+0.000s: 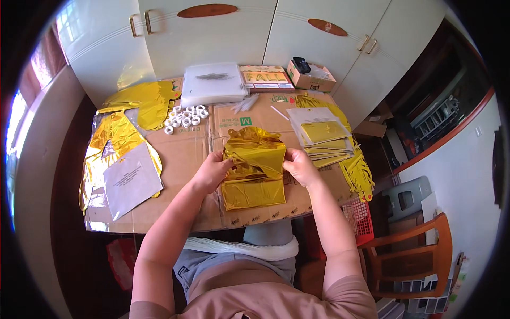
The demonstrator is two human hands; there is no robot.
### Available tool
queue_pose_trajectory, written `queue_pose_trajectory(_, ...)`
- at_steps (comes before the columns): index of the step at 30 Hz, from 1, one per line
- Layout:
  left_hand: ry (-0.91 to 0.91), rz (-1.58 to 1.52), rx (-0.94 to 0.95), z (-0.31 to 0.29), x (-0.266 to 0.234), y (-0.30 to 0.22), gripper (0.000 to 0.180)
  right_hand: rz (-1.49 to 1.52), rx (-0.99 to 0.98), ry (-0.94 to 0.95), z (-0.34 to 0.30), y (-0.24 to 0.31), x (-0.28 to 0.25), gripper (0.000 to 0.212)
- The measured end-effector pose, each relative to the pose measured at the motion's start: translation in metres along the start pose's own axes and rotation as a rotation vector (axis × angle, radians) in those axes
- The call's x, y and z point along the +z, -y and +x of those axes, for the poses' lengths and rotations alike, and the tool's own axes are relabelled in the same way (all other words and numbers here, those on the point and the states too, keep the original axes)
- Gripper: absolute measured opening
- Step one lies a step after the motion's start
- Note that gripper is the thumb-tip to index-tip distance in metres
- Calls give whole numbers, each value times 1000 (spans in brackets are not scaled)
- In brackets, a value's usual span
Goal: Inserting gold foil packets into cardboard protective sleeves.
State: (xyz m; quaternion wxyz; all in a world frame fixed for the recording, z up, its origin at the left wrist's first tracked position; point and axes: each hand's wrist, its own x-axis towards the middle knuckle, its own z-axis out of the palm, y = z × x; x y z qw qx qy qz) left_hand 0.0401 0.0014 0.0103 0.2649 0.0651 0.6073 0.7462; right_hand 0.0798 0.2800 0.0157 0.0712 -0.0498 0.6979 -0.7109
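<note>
A flat, partly folded gold foil balloon (254, 159) lies at the middle of the cardboard-covered table, creased across its width. My left hand (213, 169) pinches its left edge, with the thumb on top. On the opposite side my right hand (300, 167) grips the right edge, its fingertips partly hidden by the foil. The balloon's far end is crumpled and has small rounded tabs. Its near end lies smoother, close to the table's front edge.
Loose gold foil (141, 101) and a printed clear packet (133, 179) are on the left, near several white rings (183, 118). Clear bags (212, 87), a flat box (266, 80) and a small carton (313, 77) stand behind. Gold packets (322, 133) are stacked right.
</note>
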Motion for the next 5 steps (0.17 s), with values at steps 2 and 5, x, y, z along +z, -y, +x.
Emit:
queue_pose_trajectory(2, -23, -93, -109, 0, 0, -1, 20, 158, -1, 24, 5, -4, -2, 26)
queue_pose_trajectory(5, -52, -220, -166, -11, 9, -10, 22, 315, 32, 58, 9, 5, 3, 37)
